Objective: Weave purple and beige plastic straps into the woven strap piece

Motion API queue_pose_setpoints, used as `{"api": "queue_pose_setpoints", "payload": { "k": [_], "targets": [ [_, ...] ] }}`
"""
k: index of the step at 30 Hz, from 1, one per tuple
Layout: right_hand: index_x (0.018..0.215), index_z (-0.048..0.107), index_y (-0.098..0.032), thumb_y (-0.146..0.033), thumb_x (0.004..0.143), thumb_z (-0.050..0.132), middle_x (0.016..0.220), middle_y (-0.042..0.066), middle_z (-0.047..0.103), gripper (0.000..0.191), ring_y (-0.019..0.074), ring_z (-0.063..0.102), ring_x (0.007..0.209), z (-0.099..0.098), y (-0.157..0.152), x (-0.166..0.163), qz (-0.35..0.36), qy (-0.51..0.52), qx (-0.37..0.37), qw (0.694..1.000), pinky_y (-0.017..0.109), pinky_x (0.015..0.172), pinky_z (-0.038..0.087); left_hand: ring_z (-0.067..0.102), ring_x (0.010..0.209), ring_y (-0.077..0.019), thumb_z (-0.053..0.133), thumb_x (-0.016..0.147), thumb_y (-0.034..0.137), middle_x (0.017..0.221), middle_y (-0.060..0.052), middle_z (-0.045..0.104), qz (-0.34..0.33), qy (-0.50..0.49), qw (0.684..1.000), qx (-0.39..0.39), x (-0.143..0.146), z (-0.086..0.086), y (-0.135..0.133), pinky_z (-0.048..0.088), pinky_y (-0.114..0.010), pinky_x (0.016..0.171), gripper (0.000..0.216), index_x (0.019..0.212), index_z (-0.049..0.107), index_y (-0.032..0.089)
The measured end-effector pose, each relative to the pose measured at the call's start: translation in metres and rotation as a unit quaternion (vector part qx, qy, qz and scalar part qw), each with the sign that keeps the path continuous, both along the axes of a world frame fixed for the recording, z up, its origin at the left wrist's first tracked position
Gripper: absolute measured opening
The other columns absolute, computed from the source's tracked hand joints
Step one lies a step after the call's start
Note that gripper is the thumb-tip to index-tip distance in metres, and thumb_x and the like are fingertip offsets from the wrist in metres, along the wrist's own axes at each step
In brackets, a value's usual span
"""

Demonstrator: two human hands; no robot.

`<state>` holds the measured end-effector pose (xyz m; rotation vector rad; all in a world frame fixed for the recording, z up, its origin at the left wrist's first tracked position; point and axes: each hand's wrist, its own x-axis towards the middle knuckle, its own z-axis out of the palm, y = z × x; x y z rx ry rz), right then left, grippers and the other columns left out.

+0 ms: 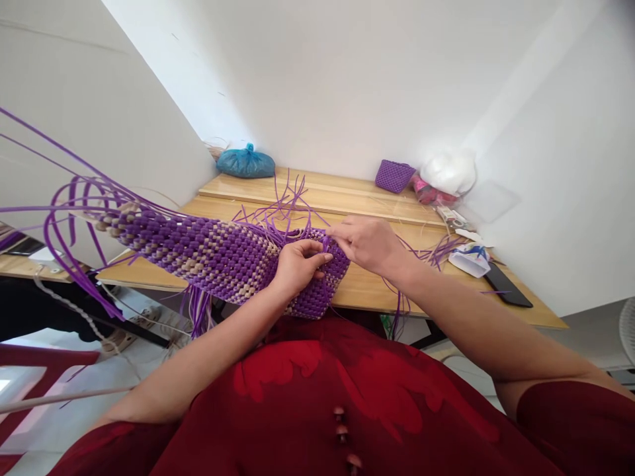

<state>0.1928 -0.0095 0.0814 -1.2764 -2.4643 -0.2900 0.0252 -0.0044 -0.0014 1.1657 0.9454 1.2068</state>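
1. The woven piece (198, 250), purple and cream, stretches from the person's left to the middle, partly over the edge of the table (370, 294).
2. Its long axis runs sideways, sloping gently down toward the right; the left end points out past the left forearm, with loose strips (82, 261) looping from it.
3. The right end, mostly purple, lies under and just beside the fingers of both hands.
4. The left hand (299, 266) rests on the piece's face, thumb and forefinger near each other (whether they clamp anything, I cannot tell).
5. The right hand (370, 243) is at the upper edge near the right end, thumb and forefinger together, pinched on a purple strip (326, 243).
6. Farther back stand a blue bag (245, 163), left, and a small purple pouch (394, 175), right.
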Motion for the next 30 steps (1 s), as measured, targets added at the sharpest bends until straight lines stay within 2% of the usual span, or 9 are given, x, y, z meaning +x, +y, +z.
{"api": "queue_pose_setpoints", "payload": {
  "k": [4, 7, 10, 14, 17, 19, 23, 27, 30],
  "targets": [
    [0.090, 0.078, -0.019, -0.021, 0.094, 0.052, 0.086, 0.008, 0.065, 0.026, 0.0172, 0.056, 0.076, -0.002, -0.003, 0.000, 0.033, -0.030, 0.050, 0.998, 0.030, 0.067, 0.037, 0.057, 0.064, -0.0112, 0.089, 0.051, 0.035, 0.075, -0.001, 0.063, -0.017, -0.024, 1.000, -0.011, -0.002, 0.003, 0.000, 0.054, -0.020, 0.040, 0.041, 0.077, 0.066, 0.014],
    [0.089, 0.079, -0.020, -0.020, 0.091, 0.057, 0.080, 0.005, 0.066, 0.022, 0.0155, 0.057, 0.075, -0.004, 0.005, 0.012, 0.061, 0.086, 0.005, 0.994, 0.028, 0.069, 0.039, 0.056, 0.063, -0.0107, 0.089, 0.050, 0.035, 0.073, 0.000, 0.062, -0.019, -0.020, 1.000, -0.013, -0.003, 0.005, 0.000, 0.054, -0.020, 0.041, 0.042, 0.078, 0.066, 0.013],
    [0.086, 0.078, -0.019, -0.020, 0.086, 0.065, 0.074, 0.001, 0.066, 0.013, 0.0129, 0.056, 0.067, -0.003, 0.007, 0.019, 0.035, 0.155, -0.057, 0.986, 0.026, 0.066, 0.039, 0.055, 0.062, -0.0101, 0.088, 0.051, 0.033, 0.070, 0.000, 0.061, -0.020, -0.013, 1.000, -0.015, -0.003, 0.005, 0.001, 0.054, -0.019, 0.042, 0.041, 0.078, 0.065, 0.013],
    [0.084, 0.074, -0.016, -0.014, 0.089, 0.058, 0.084, 0.006, 0.065, 0.017, 0.0158, 0.055, 0.076, 0.003, -0.011, 0.014, 0.049, 0.025, 0.003, 0.998, 0.029, 0.071, 0.039, 0.055, 0.061, -0.0096, 0.087, 0.053, 0.032, 0.069, 0.001, 0.061, -0.018, -0.013, 1.000, -0.010, -0.002, 0.004, 0.002, 0.053, -0.019, 0.042, 0.040, 0.079, 0.063, 0.013],
    [0.082, 0.069, -0.015, -0.012, 0.092, 0.053, 0.092, 0.010, 0.063, 0.020, 0.0206, 0.051, 0.087, 0.008, -0.027, 0.006, 0.070, -0.098, 0.066, 0.991, 0.033, 0.080, 0.040, 0.055, 0.060, -0.0097, 0.086, 0.054, 0.033, 0.071, 0.001, 0.062, -0.011, -0.016, 1.000, 0.002, -0.001, 0.003, 0.002, 0.052, -0.019, 0.042, 0.039, 0.080, 0.064, 0.014],
    [0.083, 0.068, -0.015, -0.017, 0.093, 0.056, 0.094, 0.011, 0.064, 0.016, 0.0228, 0.050, 0.092, 0.008, -0.033, 0.001, 0.091, -0.120, 0.070, 0.986, 0.035, 0.085, 0.039, 0.055, 0.060, -0.0099, 0.085, 0.055, 0.032, 0.071, 0.001, 0.063, -0.014, -0.010, 1.000, 0.012, 0.000, 0.003, 0.002, 0.052, -0.019, 0.042, 0.037, 0.080, 0.064, 0.014],
    [0.085, 0.068, -0.015, -0.025, 0.092, 0.062, 0.090, 0.009, 0.068, 0.013, 0.0223, 0.053, 0.091, 0.005, -0.022, -0.011, 0.115, -0.055, 0.011, 0.992, 0.035, 0.085, 0.039, 0.054, 0.057, -0.0092, 0.081, 0.062, 0.033, 0.069, 0.001, 0.063, -0.024, 0.038, 0.997, 0.062, 0.000, 0.001, 0.002, 0.049, -0.019, 0.045, 0.028, 0.074, 0.065, 0.014],
    [0.081, 0.069, -0.016, -0.023, 0.091, 0.063, 0.081, 0.003, 0.069, 0.013, 0.0152, 0.058, 0.076, 0.004, 0.009, -0.017, 0.066, 0.099, -0.053, 0.991, 0.027, 0.072, 0.038, 0.051, 0.053, -0.0081, 0.079, 0.064, 0.030, 0.062, 0.003, 0.059, -0.016, 0.059, 0.992, 0.107, -0.002, -0.001, 0.005, 0.046, -0.019, 0.049, 0.022, 0.072, 0.065, 0.014],
    [0.079, 0.071, -0.017, -0.021, 0.088, 0.065, 0.079, 0.002, 0.070, 0.012, 0.0144, 0.060, 0.074, 0.004, 0.022, -0.014, 0.024, 0.134, -0.071, 0.988, 0.026, 0.069, 0.037, 0.053, 0.055, -0.0084, 0.079, 0.064, 0.028, 0.064, 0.003, 0.061, -0.024, 0.039, 0.995, 0.089, -0.001, -0.002, 0.005, 0.047, -0.020, 0.052, 0.022, 0.074, 0.065, 0.015]
  ]
}}
